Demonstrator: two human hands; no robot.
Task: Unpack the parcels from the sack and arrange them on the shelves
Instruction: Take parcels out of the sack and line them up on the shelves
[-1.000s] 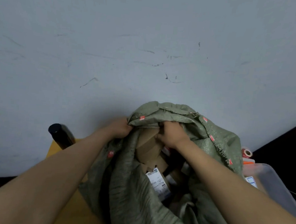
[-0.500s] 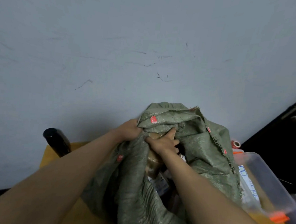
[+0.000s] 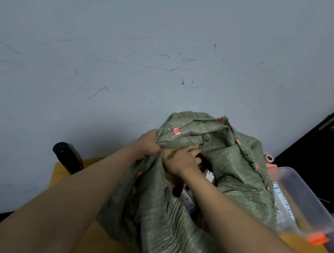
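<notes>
A green woven sack [image 3: 236, 170] with small red marks stands on a yellow table [image 3: 66, 170] against a grey wall. My left hand [image 3: 149, 143] grips the sack's rim at the left of its mouth. My right hand [image 3: 183, 161] reaches into the mouth and closes on a brown cardboard parcel [image 3: 169, 153], of which only a corner shows. Deeper inside the sack lie more parcels with white labels [image 3: 186, 200], mostly hidden by my forearm and the fabric.
A black cylindrical bottle [image 3: 67, 157] stands at the table's back left corner. A clear plastic bin [image 3: 307, 199] with orange clips sits right of the sack, with a roll of red tape [image 3: 268, 159] behind it. A dark doorway [image 3: 322, 149] is at far right.
The right hand has sunk deeper into the sack's mouth onto the brown parcel, and the sack's rim has been pulled over it. The view has shifted slightly.
</notes>
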